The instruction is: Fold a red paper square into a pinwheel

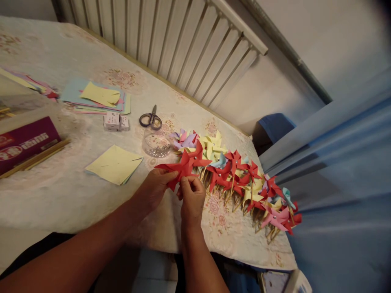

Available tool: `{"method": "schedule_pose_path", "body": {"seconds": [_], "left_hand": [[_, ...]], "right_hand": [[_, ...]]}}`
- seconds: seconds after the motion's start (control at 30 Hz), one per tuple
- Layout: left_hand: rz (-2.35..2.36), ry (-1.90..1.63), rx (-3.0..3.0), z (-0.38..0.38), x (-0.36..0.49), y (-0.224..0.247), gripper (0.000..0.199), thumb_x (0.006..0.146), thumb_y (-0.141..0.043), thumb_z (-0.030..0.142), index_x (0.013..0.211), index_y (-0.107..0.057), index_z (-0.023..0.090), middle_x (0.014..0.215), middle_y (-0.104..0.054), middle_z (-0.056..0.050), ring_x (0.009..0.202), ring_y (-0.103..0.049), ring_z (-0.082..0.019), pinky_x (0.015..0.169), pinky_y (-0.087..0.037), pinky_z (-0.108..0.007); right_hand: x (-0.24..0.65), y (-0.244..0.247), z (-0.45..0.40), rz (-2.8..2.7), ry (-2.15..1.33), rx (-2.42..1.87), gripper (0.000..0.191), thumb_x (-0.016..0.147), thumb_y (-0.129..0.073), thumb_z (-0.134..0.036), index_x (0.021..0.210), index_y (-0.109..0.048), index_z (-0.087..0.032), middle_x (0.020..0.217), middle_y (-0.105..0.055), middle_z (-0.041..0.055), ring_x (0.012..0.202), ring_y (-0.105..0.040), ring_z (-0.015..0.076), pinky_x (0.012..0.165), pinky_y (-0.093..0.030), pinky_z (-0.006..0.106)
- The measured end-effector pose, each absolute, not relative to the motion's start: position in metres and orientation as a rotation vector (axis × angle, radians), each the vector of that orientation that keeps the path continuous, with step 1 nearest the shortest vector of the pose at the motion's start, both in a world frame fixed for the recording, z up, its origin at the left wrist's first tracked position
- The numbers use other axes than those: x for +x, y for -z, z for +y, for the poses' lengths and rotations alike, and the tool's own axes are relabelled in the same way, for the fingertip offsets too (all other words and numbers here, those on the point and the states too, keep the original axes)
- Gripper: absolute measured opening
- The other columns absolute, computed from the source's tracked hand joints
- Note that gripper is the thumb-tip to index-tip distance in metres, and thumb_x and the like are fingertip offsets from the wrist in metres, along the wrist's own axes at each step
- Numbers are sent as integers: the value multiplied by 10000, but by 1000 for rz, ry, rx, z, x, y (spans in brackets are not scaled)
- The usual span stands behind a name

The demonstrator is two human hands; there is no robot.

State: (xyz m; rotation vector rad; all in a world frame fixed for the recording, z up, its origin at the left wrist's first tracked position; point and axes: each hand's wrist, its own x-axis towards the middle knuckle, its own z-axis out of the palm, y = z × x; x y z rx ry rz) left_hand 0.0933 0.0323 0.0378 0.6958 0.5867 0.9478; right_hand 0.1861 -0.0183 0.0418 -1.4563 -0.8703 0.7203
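Near the frame's centre, the left hand [154,183] and right hand [192,195] pinch a red folded-paper pinwheel [180,167] over the floral cloth-covered counter [122,207]; black-handled scissors [150,119] lie above, slightly left.

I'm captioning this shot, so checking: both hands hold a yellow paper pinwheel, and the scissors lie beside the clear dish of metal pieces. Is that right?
Only the color is wrong: in the head view, the left hand and right hand hold a red paper pinwheel. The scissors do lie beside the clear dish.

The purple box [29,143] bears large white characters, the small white boxes [112,121] fine print (none clearly legible).
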Motion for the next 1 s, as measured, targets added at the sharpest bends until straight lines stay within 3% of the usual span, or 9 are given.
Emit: {"method": "schedule_pose_path", "body": {"seconds": [0.27,1.0], "left_hand": [[647,-946,634,33,94,-37,118,647,-716,232,591,-673,138,575,-654,-16,516,-545,-123,522,-427,-238],[685,-914,704,33,94,-40,130,644,-715,252,604,-673,135,550,-625,-13,519,-546,-127,544,-421,-247]], "right_hand": [[184,-42,-18,-887,-653,-1533,182,770,-620,-299,640,-555,-189,501,-477,-80,444,-426,88,447,-338,213],[189,-45,-19,-940,-679,-1573,215,785,-637,-339,645,-574,-187,515,-488,-70,467,-437,95,480,-348,215]]}}
